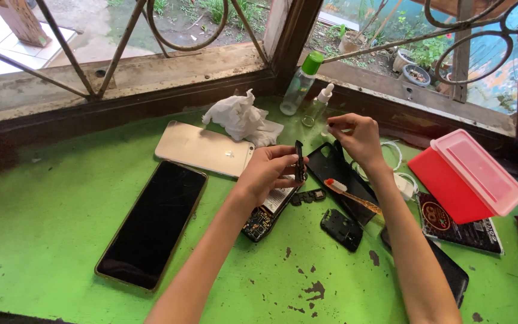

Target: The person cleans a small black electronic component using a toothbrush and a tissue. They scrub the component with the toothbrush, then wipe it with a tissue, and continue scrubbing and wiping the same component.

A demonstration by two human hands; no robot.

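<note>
- The left hand (266,171) is closed around a narrow black strip part (298,161), pinched upright between thumb and fingers, above the opened phone body (268,211) near the table's middle.
- The right hand (358,137) is curled nearly closed, fingertips pinching something small and pale that I cannot make out.
- Risk: the thin strip looks easy to bend or drop, and it could land on the exposed circuit board.
- A toothbrush (351,195) lies across a glossy black back cover (337,171); an elbow could knock it.
- The green table (49,222) is chipped paint; a cracked dark phone (153,223) and gold phone (204,149) lie toward the left edge, crumpled tissue (239,117) and clear bottles (300,84) at the far edge.
</note>
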